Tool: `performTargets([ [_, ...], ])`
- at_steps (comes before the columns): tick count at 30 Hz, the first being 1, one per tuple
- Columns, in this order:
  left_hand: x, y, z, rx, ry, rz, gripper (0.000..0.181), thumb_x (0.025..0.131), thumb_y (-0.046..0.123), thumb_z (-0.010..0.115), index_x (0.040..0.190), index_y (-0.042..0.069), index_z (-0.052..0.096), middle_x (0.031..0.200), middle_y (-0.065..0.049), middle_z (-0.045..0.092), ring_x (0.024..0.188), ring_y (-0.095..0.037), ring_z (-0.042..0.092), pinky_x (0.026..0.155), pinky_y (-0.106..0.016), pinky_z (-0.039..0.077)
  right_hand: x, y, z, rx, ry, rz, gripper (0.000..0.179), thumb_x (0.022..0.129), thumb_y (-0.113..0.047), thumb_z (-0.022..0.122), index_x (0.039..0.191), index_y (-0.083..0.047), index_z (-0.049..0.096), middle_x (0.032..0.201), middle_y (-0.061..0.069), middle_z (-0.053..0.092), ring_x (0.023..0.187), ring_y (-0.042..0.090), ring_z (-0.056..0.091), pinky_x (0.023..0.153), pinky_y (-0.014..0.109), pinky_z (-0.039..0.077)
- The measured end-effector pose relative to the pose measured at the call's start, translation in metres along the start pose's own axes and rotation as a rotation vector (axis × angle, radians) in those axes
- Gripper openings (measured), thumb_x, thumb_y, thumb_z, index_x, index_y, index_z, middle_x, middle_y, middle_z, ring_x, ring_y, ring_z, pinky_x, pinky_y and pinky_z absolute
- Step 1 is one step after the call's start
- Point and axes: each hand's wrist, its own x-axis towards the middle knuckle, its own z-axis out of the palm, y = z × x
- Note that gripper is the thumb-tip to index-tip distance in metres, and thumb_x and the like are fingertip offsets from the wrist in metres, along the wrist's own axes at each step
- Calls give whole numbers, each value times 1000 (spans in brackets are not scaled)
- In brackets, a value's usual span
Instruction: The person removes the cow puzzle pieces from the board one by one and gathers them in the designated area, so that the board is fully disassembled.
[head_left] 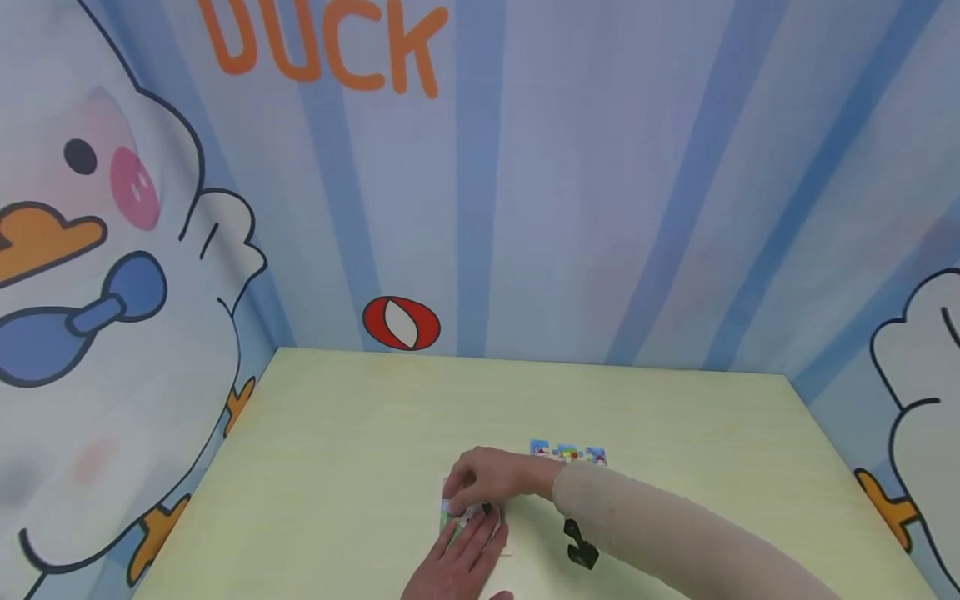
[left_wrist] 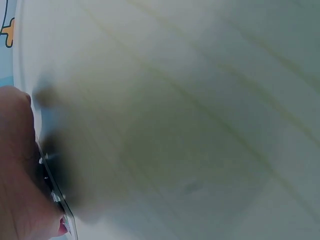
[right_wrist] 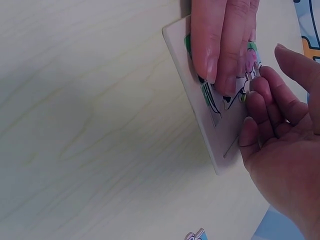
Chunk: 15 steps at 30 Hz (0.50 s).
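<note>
A small picture puzzle board [right_wrist: 192, 107] with a pale border lies on the table. My left hand [head_left: 459, 558] rests on its near part, straight fingers pressing the green, white and pink picture [right_wrist: 250, 62]. Across the far part reaches my right hand [head_left: 483, 482], its fingers curled and their tips at the picture's edge. The right wrist view shows the right thumb [right_wrist: 295, 65] apart from those fingertips; I cannot tell if they pinch a piece. In the left wrist view, the left hand [left_wrist: 17, 170] lies along the board's thin edge [left_wrist: 57, 190].
Several colourful puzzle pieces [head_left: 567, 452] lie in a row beyond the right forearm. Dark pieces [head_left: 581, 547] sit near the beige sleeve [head_left: 660, 525]. The pale wooden table [head_left: 360, 433] ends at a duck-printed backdrop [head_left: 540, 208] behind and at both sides.
</note>
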Motion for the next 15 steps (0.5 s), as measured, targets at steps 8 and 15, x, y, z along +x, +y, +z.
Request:
performTargets([
  [8, 3, 0, -5, -44, -38, 0, 69, 111, 65, 35, 153, 15, 57, 160, -3, 56, 146, -17, 52, 110, -39, 51, -1, -1, -1, 29, 8, 5, 8, 99, -20, 78, 106, -17, 77, 92, -12, 73, 85, 3, 66, 83, 24, 52],
  [15, 3, -1, -5, -52, -51, -1, 69, 111, 66, 35, 153, 15, 57, 159, -2, 57, 145, -17, 53, 109, -39, 50, 0, -4, 1, 15, 32, -21, 3, 99, -18, 78, 101, -17, 76, 87, -11, 74, 81, 3, 67, 79, 22, 52],
])
